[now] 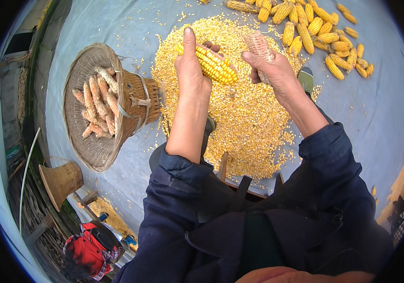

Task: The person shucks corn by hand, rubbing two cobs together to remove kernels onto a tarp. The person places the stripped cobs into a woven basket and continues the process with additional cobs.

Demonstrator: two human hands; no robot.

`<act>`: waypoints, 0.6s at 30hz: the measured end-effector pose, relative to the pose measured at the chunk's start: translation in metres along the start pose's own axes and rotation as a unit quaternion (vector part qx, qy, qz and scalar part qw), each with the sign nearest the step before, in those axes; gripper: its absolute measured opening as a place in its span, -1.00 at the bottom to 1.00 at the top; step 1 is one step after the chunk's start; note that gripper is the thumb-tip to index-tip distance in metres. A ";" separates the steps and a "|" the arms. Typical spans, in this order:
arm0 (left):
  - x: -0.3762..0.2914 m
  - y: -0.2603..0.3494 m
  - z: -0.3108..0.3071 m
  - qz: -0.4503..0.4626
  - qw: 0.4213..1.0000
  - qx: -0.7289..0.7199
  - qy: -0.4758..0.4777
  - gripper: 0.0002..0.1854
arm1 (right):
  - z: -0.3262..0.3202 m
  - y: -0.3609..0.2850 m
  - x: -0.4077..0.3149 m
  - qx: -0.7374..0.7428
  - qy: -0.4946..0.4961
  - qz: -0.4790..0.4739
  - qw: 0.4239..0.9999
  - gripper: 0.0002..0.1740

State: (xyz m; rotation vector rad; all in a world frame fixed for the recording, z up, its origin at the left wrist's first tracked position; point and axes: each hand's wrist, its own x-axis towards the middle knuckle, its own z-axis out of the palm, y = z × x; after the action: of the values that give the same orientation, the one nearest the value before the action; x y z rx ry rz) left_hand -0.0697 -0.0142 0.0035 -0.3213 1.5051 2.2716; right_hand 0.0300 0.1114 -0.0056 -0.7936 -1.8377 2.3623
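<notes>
My left hand [193, 67] grips a partly shelled corn cob [217, 69], its thumb pointing up; yellow kernels cover the side facing me, and bare cob shows along the upper edge. Held in my right hand [274, 69] is a bare corn cob [259, 46], pinkish and stripped of kernels. The two cobs are apart. Beneath both hands spreads a heap of loose corn kernels [244, 131] on a blue-grey sheet [372, 106]. To the left, a woven basket [108, 152] with a wide rim contains several stripped cobs [97, 100].
Several unshelled corn cobs [315, 26] lie at the upper right. A smaller woven basket [62, 180] stands at the lower left, near a person in a red garment [90, 247]. My shoe [306, 79] is beside the heap's right edge.
</notes>
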 end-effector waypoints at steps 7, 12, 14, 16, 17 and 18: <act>-0.002 -0.013 0.014 0.042 0.998 -0.031 0.043 -0.63 | 0.042 0.014 -0.020 0.123 -0.027 -0.100 0.987 -0.60; -0.009 -0.014 0.030 0.094 0.995 0.016 0.011 -0.70 | 0.018 0.008 -0.010 0.167 -0.040 0.044 0.984 -0.54; -0.011 -0.015 0.031 0.120 0.992 0.038 -0.025 -0.67 | 0.014 0.009 -0.006 0.199 -0.052 0.136 0.969 -0.49; -0.010 -0.013 0.028 0.074 0.997 -0.002 -0.014 -0.65 | 0.012 -0.001 -0.009 0.194 -0.087 0.119 0.970 -0.48; -0.009 -0.012 0.026 0.051 0.998 -0.022 -0.008 -0.63 | 0.011 -0.004 -0.009 0.192 -0.105 0.111 0.969 -0.47; -0.008 -0.009 0.021 0.033 0.999 -0.006 -0.004 -0.61 | 0.009 -0.002 -0.008 0.197 -0.129 0.112 0.965 -0.46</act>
State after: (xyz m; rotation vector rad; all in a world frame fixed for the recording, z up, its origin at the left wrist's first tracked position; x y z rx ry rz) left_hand -0.0581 0.0064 0.0072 -0.2696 1.5196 2.3304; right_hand 0.0328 0.1013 0.0012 -0.7039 -1.3220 2.9638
